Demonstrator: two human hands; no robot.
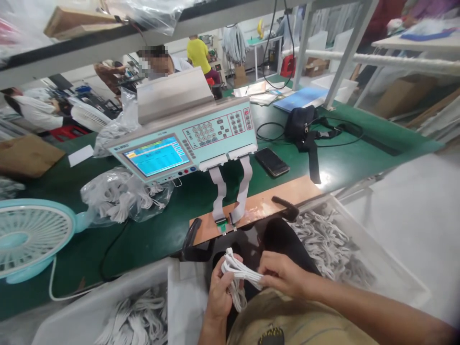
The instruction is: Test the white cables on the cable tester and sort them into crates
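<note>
A coiled bundle of white cable [242, 272] is held between my two hands in front of my lap. My left hand [220, 292] is wrapped round its left part, with a loop hanging below. The fingers of my right hand [278, 273] pinch the bundle's right end. Beyond them, a tester [215, 122] with a lit screen stands on the green table [176, 206]. Two flat ribbon cables [220, 191] run from it to small connectors [223, 227] at the edge of a copper-coloured board [262, 201].
White bins of cable bundles stand at the lower left [81, 314] and right [395, 273]. On the table are a fan [32, 235], bagged cables [118, 194], a phone [272, 162] and a black pouch [300, 125]. Other people sit behind the tester.
</note>
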